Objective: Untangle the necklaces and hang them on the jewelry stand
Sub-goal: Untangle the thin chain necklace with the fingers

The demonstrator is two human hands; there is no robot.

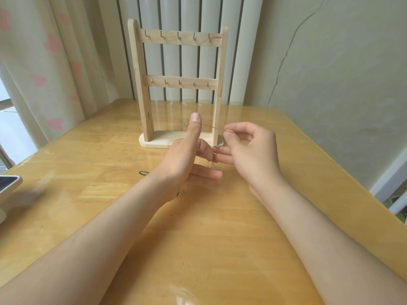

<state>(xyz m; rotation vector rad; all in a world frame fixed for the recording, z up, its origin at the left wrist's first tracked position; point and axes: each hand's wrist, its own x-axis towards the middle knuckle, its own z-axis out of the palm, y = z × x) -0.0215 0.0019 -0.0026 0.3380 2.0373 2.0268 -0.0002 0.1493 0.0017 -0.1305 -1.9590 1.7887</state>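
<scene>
One thin chain (209, 127) — light, limp, snag-prone — take by fingertips: right hand (253, 150) grip pinches it, left hand (182, 155) spread.

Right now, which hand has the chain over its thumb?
The left hand: its raised thumb carries the thin necklace chain, while the right hand pinches it between fingertips.

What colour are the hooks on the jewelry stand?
Gold-toned hooks on the pale wood jewelry stand; head view.
</scene>
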